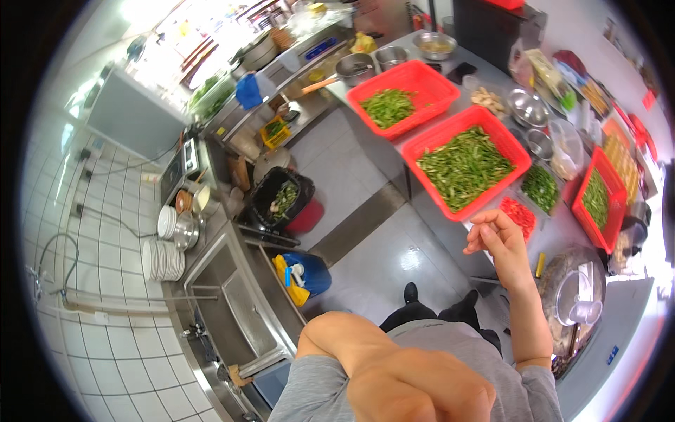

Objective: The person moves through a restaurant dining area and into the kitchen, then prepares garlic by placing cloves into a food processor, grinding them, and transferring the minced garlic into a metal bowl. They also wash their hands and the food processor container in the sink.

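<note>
My left hand (422, 380) is raised very close to the camera, the forearm crossing my grey shirt. Its fingertips and anything in them are hidden. My right hand (498, 245) hovers at the table's near edge with fingers loosely bent, and no object shows in it. Beyond it sits a tray of chopped red pepper (519, 215), beside a container of finely cut greens (540, 187). A red plastic basket (430, 198) holds cut green vegetables (466, 163). Another red basket (435, 92) behind it is partly filled with greens; a third (614, 227) stands at the right.
A round chopping block (553, 269) carries clear plastic containers. Steel bowls (527, 105) and a saucepan (356, 68) stand farther back. To the left are a steel sink (248, 311), stacked white plates (163, 261), a black-lined bin (266, 195) and a blue container (311, 271).
</note>
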A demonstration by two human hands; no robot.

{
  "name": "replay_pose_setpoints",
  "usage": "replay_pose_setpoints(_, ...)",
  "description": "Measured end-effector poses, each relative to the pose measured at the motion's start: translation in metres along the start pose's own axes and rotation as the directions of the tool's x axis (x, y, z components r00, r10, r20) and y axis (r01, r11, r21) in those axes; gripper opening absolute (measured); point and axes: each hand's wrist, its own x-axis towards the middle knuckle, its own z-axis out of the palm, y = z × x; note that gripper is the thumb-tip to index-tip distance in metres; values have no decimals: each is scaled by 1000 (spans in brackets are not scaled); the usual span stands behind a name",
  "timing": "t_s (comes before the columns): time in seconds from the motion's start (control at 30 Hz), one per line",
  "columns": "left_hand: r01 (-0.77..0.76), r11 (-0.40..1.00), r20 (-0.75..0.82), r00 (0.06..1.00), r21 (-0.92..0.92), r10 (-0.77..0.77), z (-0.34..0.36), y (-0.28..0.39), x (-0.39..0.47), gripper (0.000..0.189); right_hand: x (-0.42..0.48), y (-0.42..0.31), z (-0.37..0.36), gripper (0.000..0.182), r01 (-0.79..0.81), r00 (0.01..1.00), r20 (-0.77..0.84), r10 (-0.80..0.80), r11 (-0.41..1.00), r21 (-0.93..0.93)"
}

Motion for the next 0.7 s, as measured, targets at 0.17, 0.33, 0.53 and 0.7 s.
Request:
replay_pose_setpoints(0.17, -39, 997, -209, 977, 67, 52, -10, 47, 3, 15, 40, 12, 38, 16, -46, 996, 71, 47, 999, -15)
replay_pose_setpoints(0.33, 26, 996, -35, 999, 86, -23, -73, 80, 14, 8, 93, 20, 49, 17, -77, 992, 98, 75, 997, 9)
replay_pose_setpoints(0.53, 237, 902, -528, 849, 361, -11, -154, 94, 18, 15, 180, 9, 82, 22, 104, 970, 197, -140, 977, 184)
replay_pose_setpoints(0.7, 553, 710, -871, 457, 436, 179, -250, 146, -6, 18, 265, 1, 165, 26, 124, 890, 415, -188, 977, 176)
